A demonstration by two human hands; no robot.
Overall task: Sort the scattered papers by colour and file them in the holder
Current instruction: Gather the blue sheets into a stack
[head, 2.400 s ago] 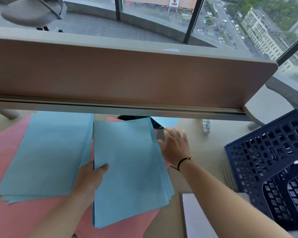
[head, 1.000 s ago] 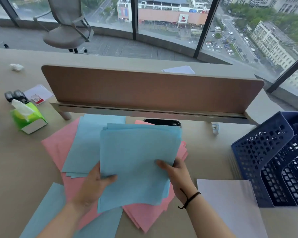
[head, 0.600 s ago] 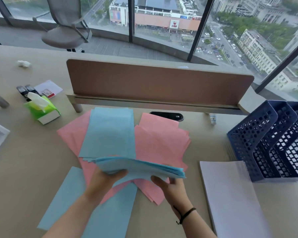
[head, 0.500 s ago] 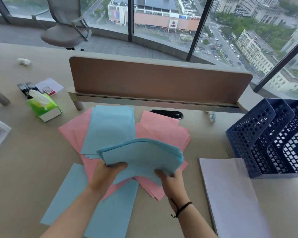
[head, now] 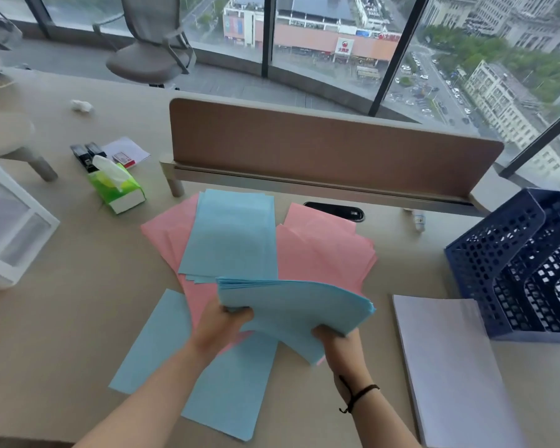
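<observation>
A person's left hand (head: 222, 324) and right hand (head: 338, 345) each grip the near edge of a stack of blue papers (head: 295, 307), holding it bowed above the worktop (head: 62, 318), thumbs on top and fingers curled beneath. Under it, pink sheets (head: 324, 250) lie fanned out, with a second blue pile (head: 232, 234) resting on them and further blue sheets (head: 162, 341) lying nearer the person. A pile of white paper (head: 450, 367) sits to the right, just beside the dark blue perforated file holder (head: 485, 263). A green tissue box (head: 117, 189) stands at left, near a brown desk divider (head: 320, 150).
</observation>
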